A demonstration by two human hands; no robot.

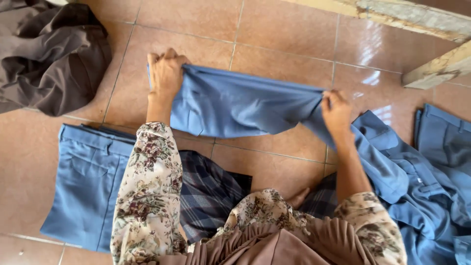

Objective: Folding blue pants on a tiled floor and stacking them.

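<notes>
**Both hands pinch the waistband of blue trousers stretched over the tiles**

The fingers of both hands are curled shut on cloth: the left hand (166, 73) clamps one end of a pair of blue woven trousers (235, 105), and the right hand (336, 112) pinches the other end, so the waistband runs taut between them. The garment lies on the glossy terracotta tiled floor (279, 39), straight ahead of the person, with its lower part trailing off to the right under the forearm.

Around it, from big to small: a heap of more blue trousers (431, 196) fills the right side, touching the held pair; a folded blue pair (83, 186) lies flat at the left, beside the person's floral sleeve (147, 196); a crumpled brown garment (49, 54) sits at the upper left, well apart; a dark checked cloth (211, 191) covers the lap; a weathered pale wooden frame (431, 24) crosses the upper right corner.

To do this step well, it would seem wise to keep the pull even on both ends — the top edge is nearly straight, yet the cloth sags and creases near the right hand. Laying the band flat on the tile before letting go should keep the seams aligned — and the loose leg clear of the heap.
</notes>
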